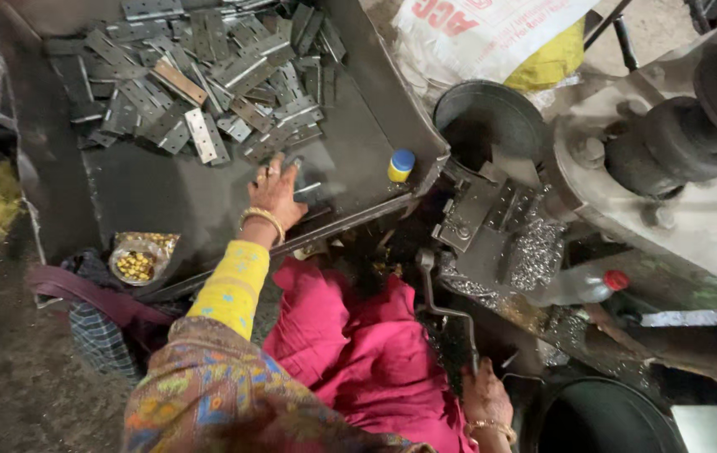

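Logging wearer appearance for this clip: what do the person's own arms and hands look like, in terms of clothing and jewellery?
The left hand is bare, with a gold-coloured bangle at the wrist and what looks like a ring on one finger. Its arm wears a yellow patterned sleeve under a multicoloured printed shawl. The right hand is bare too, with a thin gold-coloured bangle; its sleeve is out of view.

We see dim, flat light with the far right brightest, where pale machine housing [702, 226] glares softly. Deep shadow fills the near left floor [6, 369]; edges bend and blur slightly.
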